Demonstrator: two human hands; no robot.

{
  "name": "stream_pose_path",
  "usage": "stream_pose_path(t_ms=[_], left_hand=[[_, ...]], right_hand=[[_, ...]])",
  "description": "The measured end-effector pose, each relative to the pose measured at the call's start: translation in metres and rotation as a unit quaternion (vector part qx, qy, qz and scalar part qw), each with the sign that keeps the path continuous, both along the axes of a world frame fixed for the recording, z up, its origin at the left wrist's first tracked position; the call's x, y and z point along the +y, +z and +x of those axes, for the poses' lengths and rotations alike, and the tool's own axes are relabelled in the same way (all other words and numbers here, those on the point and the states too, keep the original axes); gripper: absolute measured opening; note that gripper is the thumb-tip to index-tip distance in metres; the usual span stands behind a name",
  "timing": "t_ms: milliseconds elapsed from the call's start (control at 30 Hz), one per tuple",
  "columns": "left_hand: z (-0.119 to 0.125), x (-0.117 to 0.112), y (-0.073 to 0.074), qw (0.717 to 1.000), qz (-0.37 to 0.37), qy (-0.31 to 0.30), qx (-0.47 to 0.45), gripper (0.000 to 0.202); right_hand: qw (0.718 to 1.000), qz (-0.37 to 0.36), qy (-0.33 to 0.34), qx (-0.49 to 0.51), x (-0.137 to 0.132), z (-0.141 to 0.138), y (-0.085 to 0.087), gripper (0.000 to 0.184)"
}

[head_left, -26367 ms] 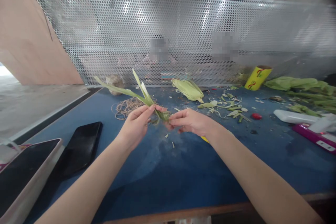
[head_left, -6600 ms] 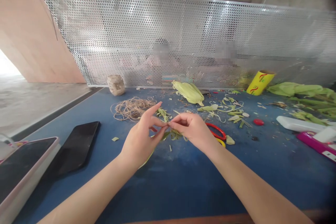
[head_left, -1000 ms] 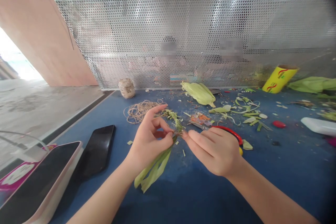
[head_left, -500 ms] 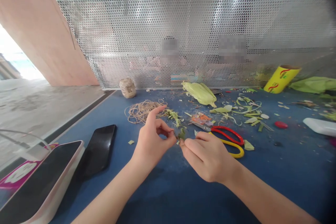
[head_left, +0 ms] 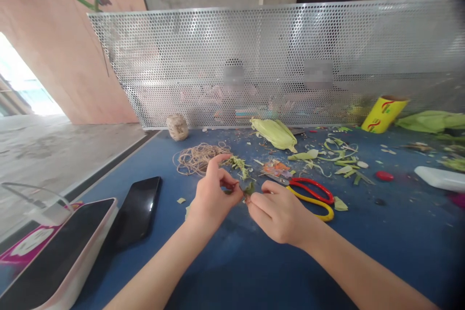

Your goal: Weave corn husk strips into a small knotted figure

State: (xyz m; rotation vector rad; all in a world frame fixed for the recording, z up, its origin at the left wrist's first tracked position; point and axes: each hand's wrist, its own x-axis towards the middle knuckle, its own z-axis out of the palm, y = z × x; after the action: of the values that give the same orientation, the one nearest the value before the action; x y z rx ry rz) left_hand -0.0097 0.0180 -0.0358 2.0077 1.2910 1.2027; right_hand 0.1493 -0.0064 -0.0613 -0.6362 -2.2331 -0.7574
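My left hand [head_left: 217, 193] pinches one end of a small dark green leafy piece [head_left: 249, 188] between thumb and fingers, its index finger raised. My right hand [head_left: 278, 210] is closed on the piece's other end, so the fingertips of both hands almost meet. Much of the piece is hidden by the fingers. Scissors [head_left: 314, 189] with one red and one yellow handle lie just beyond my right hand. Past my left hand are a loose tangle of brown twine [head_left: 198, 157] and a pale green plant sprig [head_left: 239, 164]. Orange and purple scraps [head_left: 278, 168] lie near the scissor blades.
A husked corn cob [head_left: 274, 133], a twine-coloured roll [head_left: 177, 127] and a yellow tube [head_left: 384, 114] stand or lie before a perforated metal screen [head_left: 203, 58]. Green trimmings [head_left: 343, 157] litter the right side. Phones [head_left: 140, 208] lie at left. People sit behind the screen.
The camera view has tilted up slightly, bringing an exit sign into sight. Both hands keep their pinch on the leafy piece, with only slight finger movement.
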Motion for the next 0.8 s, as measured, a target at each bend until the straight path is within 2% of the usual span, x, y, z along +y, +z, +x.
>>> stream_pose_path(t_ms=[133, 233, 300, 400, 533, 700, 800], left_hand=[[-0.006, 0.009, -0.001, 0.996, -0.032, -0.034, -0.071, 0.048], [-0.008, 0.011, 0.002, 0.993, -0.066, -0.051, -0.082, 0.046], [-0.007, 0.009, 0.005, 0.991, -0.084, -0.073, -0.075, 0.047], [-0.006, 0.007, 0.006, 0.986, -0.100, -0.111, -0.076, 0.053], [-0.006, 0.010, 0.003, 0.988, -0.090, -0.105, -0.066, 0.055], [-0.005, 0.010, 0.003, 0.996, -0.068, -0.064, -0.015, 0.020], [-0.006, 0.008, 0.007, 0.998, -0.051, -0.045, -0.008, 0.012]], right_hand=[[0.987, -0.122, -0.010, 0.106, 0.011, 0.009, -0.001, 0.019], [0.947, -0.219, -0.016, 0.234, 0.016, 0.013, 0.000, 0.010], [0.925, -0.260, -0.028, 0.275, 0.016, 0.013, 0.000, 0.009], [0.913, -0.291, -0.041, 0.284, 0.015, 0.010, 0.000, 0.007], [0.904, -0.310, -0.036, 0.293, 0.014, 0.007, 0.001, 0.007], [0.898, -0.316, -0.025, 0.306, 0.015, 0.007, 0.001, 0.006], [0.891, -0.329, 0.001, 0.313, 0.014, 0.007, 0.001, 0.005]])
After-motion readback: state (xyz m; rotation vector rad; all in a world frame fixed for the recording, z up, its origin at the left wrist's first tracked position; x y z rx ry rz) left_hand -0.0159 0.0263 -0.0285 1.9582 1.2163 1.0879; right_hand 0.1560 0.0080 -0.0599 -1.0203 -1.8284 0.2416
